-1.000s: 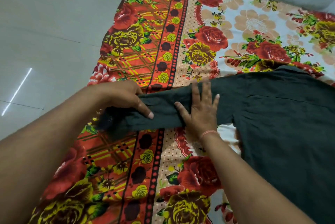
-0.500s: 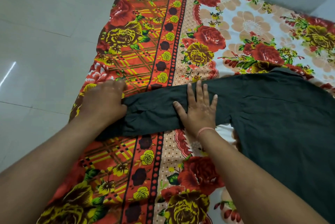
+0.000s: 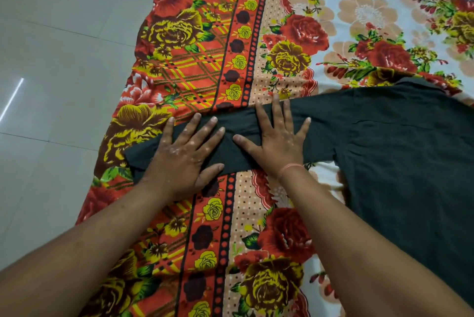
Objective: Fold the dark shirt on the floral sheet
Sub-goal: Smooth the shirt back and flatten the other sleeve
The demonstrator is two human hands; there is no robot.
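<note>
Tiled floor (image 3: 59,42), pale and glossy, occupies the left of the view; on it lies the floral sheet (image 3: 205,42), spread flat, with an orange plaid border on its left side and a pale rose-printed field to the right. The dark shirt (image 3: 410,163) rests on the sheet at right, its body extending past the lower right edge of the view, its collar edge toward the top. One sleeve (image 3: 238,142) reaches leftward from the shoulder across the sheet's dotted band to the plaid border, so that its long axis runs roughly left to right, with the cuff end at far left. Left hand (image 3: 183,155) lies palm down on the outer, cuff half of the sleeve, fingers spread and flat, gripping nothing. Right hand (image 3: 278,142) lies palm down on the inner half, nearer the shoulder, fingers likewise splayed and pressing, a thin thread band (image 3: 291,166) at its wrist. The two hands sit side by side, close but apart. Judged from this arrangement, the sleeve is being smoothed before it is folded inward; the cuff lies under and just left of the left hand, which is therefore the nearer one to carry it rightward toward the shirt body.
</note>
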